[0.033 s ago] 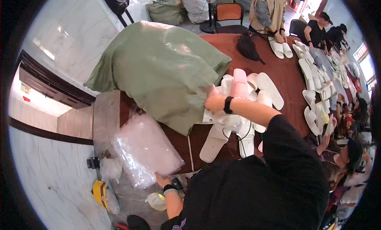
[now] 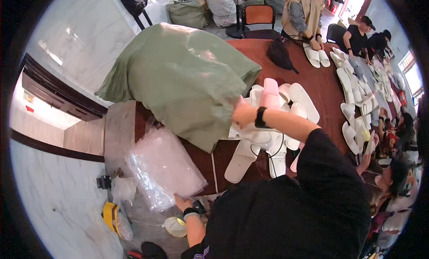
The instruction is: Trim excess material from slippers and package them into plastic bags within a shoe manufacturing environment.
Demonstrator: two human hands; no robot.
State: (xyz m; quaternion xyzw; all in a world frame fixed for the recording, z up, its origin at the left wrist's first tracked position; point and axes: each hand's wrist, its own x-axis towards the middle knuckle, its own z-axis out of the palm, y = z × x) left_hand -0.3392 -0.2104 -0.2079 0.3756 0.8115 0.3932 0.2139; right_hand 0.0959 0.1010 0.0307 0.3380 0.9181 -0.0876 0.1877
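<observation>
A large green woven sack [image 2: 178, 75] lies bulging over the table. Against its right edge, above the white slippers, is my right hand [image 2: 245, 114], fingers curled and partly hidden; what they hold cannot be made out. A pink slipper [image 2: 270, 93] rests among several white slippers [image 2: 243, 161] beside this hand. Toward the near left, a stack of clear plastic bags [image 2: 163, 167] overhangs the table edge. My left hand [image 2: 183, 202] grips its near corner, with some fingers out of sight.
The table has a dark red cover [image 2: 319, 87], with a black pointed item [image 2: 280, 56] lying on it. More white slippers [image 2: 351, 87] line the right side. Across the table, a person [image 2: 304, 17] handles a slipper pair [image 2: 316, 57]. An orange-backed chair [image 2: 259, 16] stands behind.
My right hand and forearm have shifted very slightly to the right beside the sack. My left hand stays at the plastic bags.
</observation>
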